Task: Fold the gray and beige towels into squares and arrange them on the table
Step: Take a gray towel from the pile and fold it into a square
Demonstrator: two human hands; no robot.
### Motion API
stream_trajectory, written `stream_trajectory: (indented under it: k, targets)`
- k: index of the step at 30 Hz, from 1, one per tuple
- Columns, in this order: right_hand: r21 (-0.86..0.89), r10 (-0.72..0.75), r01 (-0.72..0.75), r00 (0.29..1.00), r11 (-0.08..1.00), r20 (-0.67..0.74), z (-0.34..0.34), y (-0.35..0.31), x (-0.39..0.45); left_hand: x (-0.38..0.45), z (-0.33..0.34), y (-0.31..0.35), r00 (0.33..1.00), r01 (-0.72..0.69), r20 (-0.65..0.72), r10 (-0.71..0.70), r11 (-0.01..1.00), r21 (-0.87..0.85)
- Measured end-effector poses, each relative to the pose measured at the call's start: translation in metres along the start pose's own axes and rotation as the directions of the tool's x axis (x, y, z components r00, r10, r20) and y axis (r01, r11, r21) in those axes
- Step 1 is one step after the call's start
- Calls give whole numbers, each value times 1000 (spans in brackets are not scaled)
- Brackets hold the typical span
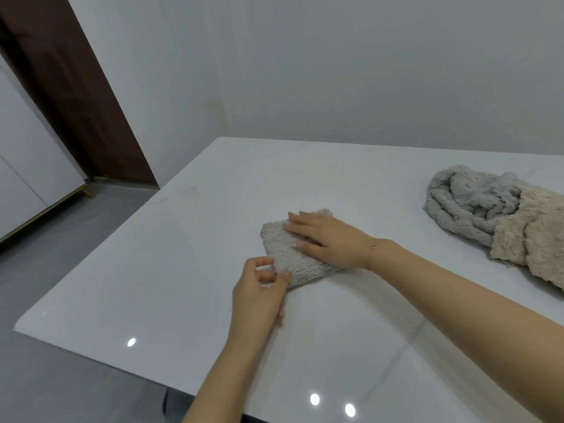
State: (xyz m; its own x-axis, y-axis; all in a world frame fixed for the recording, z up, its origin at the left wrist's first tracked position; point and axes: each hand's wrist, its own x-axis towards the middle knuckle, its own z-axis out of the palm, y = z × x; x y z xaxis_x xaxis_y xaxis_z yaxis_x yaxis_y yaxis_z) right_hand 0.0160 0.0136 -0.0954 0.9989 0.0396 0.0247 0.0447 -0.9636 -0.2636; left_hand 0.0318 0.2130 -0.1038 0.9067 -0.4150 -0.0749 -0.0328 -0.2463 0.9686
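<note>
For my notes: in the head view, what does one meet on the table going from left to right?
left hand → folded beige towel → right hand → crumpled gray towel → unfolded beige towel

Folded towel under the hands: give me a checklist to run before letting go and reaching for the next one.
1. Right hand pressing flat on the folded towel: ok.
2. Left hand at the towel's near corner, fingers curled at its edge: ok.
3. Towel folded into a square: not ok, outline looks uneven.
4. Towel fully on the white table: ok.
5. Gray towel and beige towel folded: not ok, both crumpled together.
</note>
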Motion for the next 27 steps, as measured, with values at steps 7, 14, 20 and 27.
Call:
stream_trajectory:
  k: [7, 14, 20, 27]
  targets:
    - [-73, 44, -41, 998, 996, 37, 21, 8, 2, 9, 9, -5, 1000, -29, -6, 29, 999, 21]
    - [-73, 102, -101, 995, 992, 3, 23, 11, 1, 13, 5, -7, 1000, -19, -5, 21, 974, 225]
    - [149, 183, -167, 978, 975, -103, 3, 21, -15, 22, 11, 16, 941, -270, -4, 338, 758, 594]
    - [-33, 184, -184, 983, 982, -6, 17, 20, -21, 45, 57, -1, 947, -311, 245, 207, 415, 855]
